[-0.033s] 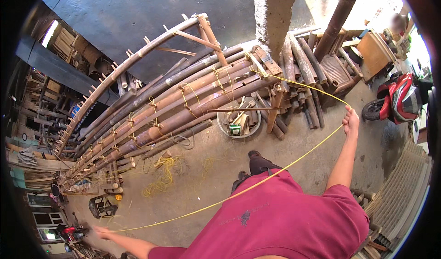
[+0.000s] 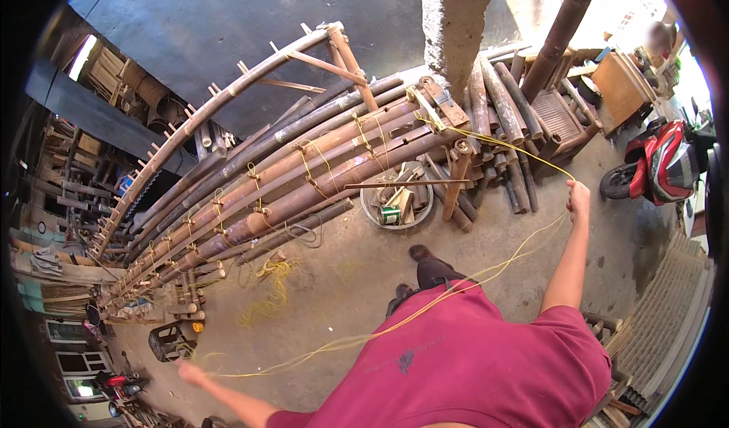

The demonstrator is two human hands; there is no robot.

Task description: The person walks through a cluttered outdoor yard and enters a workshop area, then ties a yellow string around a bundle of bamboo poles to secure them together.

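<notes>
My right hand, raised at the right, is closed round a thin yellow cord. From there one length climbs to the end of a bundle of bamboo poles. Below the fist, slack strands sag across my front toward the lower left. My left hand, reached far out there, is blurred by motion; it looks closed on the cord, though single fingers do not show. Yellow cord bindings wrap the poles at several places. Loose yellow cord lies heaped on the floor.
Beyond my feet stands a round basin of offcuts and a green can. A red motorcycle is parked at the right, near stacked bamboo. A dark plastic stool sits by my left hand. A concrete post rises behind the poles.
The cord between my hands has gone from one taut line to loose, wavy strands. My left hand has shifted slightly right and up; the right hand has barely moved.
</notes>
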